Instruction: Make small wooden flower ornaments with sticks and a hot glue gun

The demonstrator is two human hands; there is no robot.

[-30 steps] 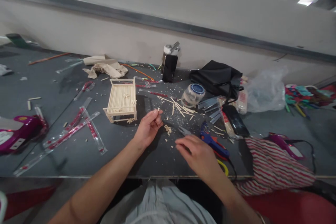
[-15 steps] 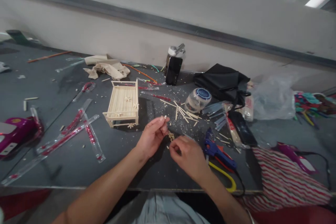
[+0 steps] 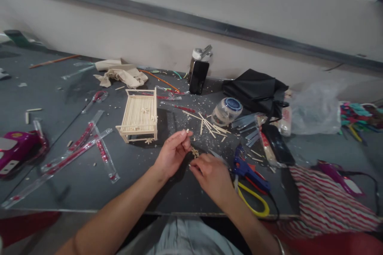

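Note:
My left hand (image 3: 173,153) is closed in a pinch on a short pale stick piece (image 3: 187,130), its tip showing above the thumb. Lower and to the right, my right hand (image 3: 214,173) is low over the table, fingertips together at a tiny pale stick bit (image 3: 189,165). A small heap of cut stick bits (image 3: 195,152) lies between the two hands. Left of them stands a miniature bed-like frame (image 3: 139,113) built of thin pale sticks, with small stick flowers on its slats and at its foot.
Beside my right hand lie a blue glue gun (image 3: 249,171) and yellow-handled scissors (image 3: 254,201). Loose sticks (image 3: 209,125), a blue-lidded jar (image 3: 226,111) and a propped phone (image 3: 198,77) sit beyond. Red-and-clear plastic wrappers (image 3: 80,149) are scattered left; a striped cloth (image 3: 326,199) lies right.
My right hand has shifted slightly left, its fingertips now at a stick bit that lay beside them. My left hand stays nearly in place with its piece. The view has tilted slightly.

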